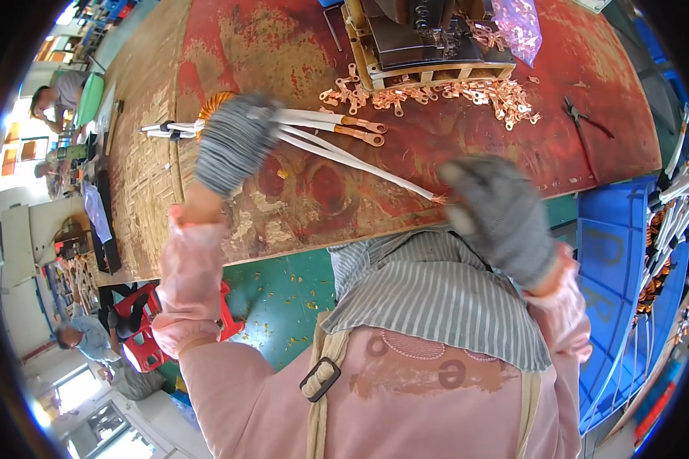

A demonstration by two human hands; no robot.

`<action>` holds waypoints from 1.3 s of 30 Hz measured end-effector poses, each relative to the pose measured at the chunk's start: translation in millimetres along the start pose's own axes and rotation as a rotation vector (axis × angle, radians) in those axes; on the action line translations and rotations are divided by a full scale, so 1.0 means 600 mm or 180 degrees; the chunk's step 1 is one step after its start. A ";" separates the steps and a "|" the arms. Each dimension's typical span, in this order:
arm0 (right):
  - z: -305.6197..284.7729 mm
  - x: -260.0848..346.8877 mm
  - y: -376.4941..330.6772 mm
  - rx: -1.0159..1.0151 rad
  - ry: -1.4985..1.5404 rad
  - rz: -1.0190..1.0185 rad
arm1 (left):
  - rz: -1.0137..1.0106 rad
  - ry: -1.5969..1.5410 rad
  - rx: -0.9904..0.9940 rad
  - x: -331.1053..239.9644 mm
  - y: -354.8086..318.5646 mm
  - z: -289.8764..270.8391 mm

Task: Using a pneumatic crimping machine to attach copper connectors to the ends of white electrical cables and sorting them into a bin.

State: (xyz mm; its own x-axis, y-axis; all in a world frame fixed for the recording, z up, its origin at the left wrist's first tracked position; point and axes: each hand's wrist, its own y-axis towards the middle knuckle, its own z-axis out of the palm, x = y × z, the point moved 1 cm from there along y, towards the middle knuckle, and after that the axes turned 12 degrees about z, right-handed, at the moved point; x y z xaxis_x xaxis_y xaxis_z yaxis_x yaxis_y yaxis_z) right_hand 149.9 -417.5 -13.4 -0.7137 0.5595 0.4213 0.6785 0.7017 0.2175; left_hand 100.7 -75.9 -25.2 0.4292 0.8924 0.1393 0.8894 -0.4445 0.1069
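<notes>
My left hand (240,144), in a grey knitted glove, is closed around white cables (356,162) over the left part of the table. An orange-copper coil (215,104) shows just behind that glove, and dark-wrapped cable ends (166,130) stick out to its left. To its right, two cables end in copper ring lugs (366,130). Another ends in bare copper strands (439,200), beside the fingertips of my right hand (501,218). That hand, also gloved in grey, is smeared by motion; whether it grips anything cannot be made out.
Loose copper lugs (505,101) lie heaped before a dark machine (429,46) on the worn red table (467,138). Red-handled pliers (582,130) lie to the right. A blue bin (608,252) stands beside cables at far right. Other people sit at the left.
</notes>
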 end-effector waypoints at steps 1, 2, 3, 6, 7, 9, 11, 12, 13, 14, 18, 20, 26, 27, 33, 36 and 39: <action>0.036 0.013 0.016 0.0157 -0.0113 0.0037 | -0.0161 0.0300 0.0000 0.033 -0.021 -0.002; 0.063 0.021 0.026 0.0315 -0.0234 0.0085 | -0.0313 0.0591 -0.0004 0.062 -0.038 -0.003; 0.088 0.024 0.033 0.0455 -0.0358 0.0121 | -0.0486 0.0212 0.0037 0.089 -0.057 0.003; 0.140 0.020 0.047 0.0795 -0.0679 0.0192 | -0.0680 -0.0355 0.0273 0.137 -0.073 0.034; 0.150 0.019 0.050 0.0841 -0.0727 0.0164 | -0.0545 -0.0131 0.0446 0.141 -0.060 0.028; 0.158 0.018 0.051 0.0856 -0.0844 0.0119 | -0.0295 -0.0035 0.0868 0.138 -0.024 0.026; 0.161 0.016 0.053 0.0784 -0.0978 0.0030 | -0.0115 -0.0270 0.1366 0.126 0.010 0.032; 0.160 0.018 0.052 0.0696 -0.0973 0.0045 | -0.0127 -0.0388 0.1468 0.123 0.012 0.036; 0.155 0.022 0.049 0.0608 -0.0968 0.0063 | -0.0137 -0.0505 0.1569 0.120 0.012 0.039; 0.151 0.024 0.047 0.0518 -0.0964 0.0082 | -0.0145 -0.0621 0.1670 0.119 0.013 0.042; 0.126 0.022 0.038 0.0508 -0.0607 0.0111 | 0.0091 -0.0515 0.1957 0.123 0.015 0.054; 0.116 0.017 0.034 0.0471 -0.0634 -0.0014 | 0.0142 -0.0485 0.1430 0.120 -0.002 0.043; 0.108 -0.018 0.041 0.0301 0.0872 0.0274 | 0.0059 -0.0057 -0.0092 0.073 -0.047 -0.033; 0.109 -0.024 0.045 0.0313 0.1244 0.0325 | 0.0098 0.0032 -0.0310 0.066 -0.050 -0.037; 0.075 -0.070 0.104 0.1564 0.2736 0.0907 | -0.0327 0.0851 -0.0887 0.009 -0.098 -0.019; 0.057 -0.096 0.132 0.1231 0.2058 0.0661 | -0.0236 0.1003 -0.0688 -0.039 -0.104 -0.022; 0.036 -0.100 0.152 0.0711 0.2136 0.0183 | -0.0154 0.0706 -0.0214 -0.077 -0.102 -0.024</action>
State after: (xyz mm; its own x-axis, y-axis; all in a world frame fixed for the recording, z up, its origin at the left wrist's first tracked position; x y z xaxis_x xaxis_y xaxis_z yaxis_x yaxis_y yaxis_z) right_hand 250.8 -377.8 -37.7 -0.3679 0.2563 0.8938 0.6087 0.7930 0.0231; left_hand 24.3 -91.2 -23.7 0.3347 0.8771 0.3444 0.8924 -0.4124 0.1831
